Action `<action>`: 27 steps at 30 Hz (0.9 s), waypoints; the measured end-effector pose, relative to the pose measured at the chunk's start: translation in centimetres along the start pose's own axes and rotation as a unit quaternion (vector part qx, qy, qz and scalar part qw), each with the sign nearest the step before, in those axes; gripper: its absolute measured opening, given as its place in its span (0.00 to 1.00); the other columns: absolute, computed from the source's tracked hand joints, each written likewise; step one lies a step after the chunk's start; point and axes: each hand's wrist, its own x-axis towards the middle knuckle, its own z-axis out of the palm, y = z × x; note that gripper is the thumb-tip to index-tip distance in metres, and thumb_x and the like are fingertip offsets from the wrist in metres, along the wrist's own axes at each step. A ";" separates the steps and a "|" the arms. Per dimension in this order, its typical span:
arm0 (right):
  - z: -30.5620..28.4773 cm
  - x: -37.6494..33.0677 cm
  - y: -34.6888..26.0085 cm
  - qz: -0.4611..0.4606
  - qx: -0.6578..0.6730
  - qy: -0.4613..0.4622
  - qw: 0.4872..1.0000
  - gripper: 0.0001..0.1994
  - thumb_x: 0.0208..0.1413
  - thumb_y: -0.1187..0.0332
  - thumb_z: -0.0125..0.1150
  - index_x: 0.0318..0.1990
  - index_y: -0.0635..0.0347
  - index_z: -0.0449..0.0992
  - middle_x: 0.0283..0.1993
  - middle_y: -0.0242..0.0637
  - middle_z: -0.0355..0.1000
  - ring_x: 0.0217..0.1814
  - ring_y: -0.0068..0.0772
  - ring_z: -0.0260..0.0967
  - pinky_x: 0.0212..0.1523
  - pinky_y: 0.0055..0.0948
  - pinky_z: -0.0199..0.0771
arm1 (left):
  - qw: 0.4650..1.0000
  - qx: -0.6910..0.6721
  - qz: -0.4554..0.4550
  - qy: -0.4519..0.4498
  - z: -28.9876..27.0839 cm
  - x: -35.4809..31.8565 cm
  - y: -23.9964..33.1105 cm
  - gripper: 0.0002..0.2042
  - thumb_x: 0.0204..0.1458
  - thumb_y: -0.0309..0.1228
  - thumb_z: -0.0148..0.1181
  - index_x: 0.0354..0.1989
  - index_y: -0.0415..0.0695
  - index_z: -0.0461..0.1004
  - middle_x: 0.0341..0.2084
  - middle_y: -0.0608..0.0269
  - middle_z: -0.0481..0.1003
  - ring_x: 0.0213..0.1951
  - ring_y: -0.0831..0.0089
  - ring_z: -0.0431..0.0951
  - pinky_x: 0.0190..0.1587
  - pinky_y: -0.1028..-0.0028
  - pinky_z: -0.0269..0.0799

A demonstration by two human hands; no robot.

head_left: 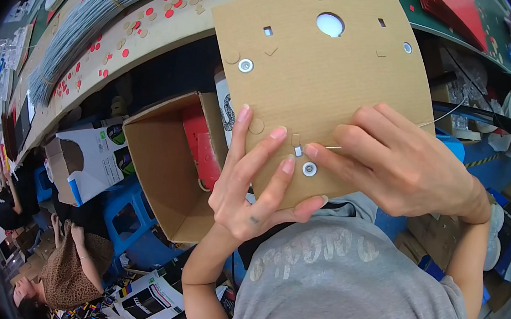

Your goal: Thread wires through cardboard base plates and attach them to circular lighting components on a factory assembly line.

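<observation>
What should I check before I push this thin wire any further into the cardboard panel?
1. Left hand supports the flat brown cardboard panel from its lower edge: ok.
2. Right hand pinches the thin grey wire: ok.
3. Wire tip meets the small square slot: cannot tell, fingertips crowd it.
4. Round silver washer below the slot sits flat: ok.
5. Wire's trailing length runs free to the right: ok.

The cardboard sheet (316, 72) sits at centre, with the left hand (252, 184) under its six o'clock edge. At nine o'clock stands an open box (166, 168); at eleven lies a wire bundle (109, 4).
</observation>
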 end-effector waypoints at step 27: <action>2.2 0.4 0.8 -0.048 0.089 0.122 0.987 0.22 0.34 0.73 0.66 0.41 0.80 0.79 0.36 0.45 0.71 0.35 0.38 0.72 0.31 0.31 0.77 | 0.999 0.025 -0.018 0.033 0.6 -0.7 0.1 0.29 0.46 0.46 0.77 0.50 0.42 0.71 0.56 0.41 0.69 0.60 0.26 0.70 0.57 0.37 0.76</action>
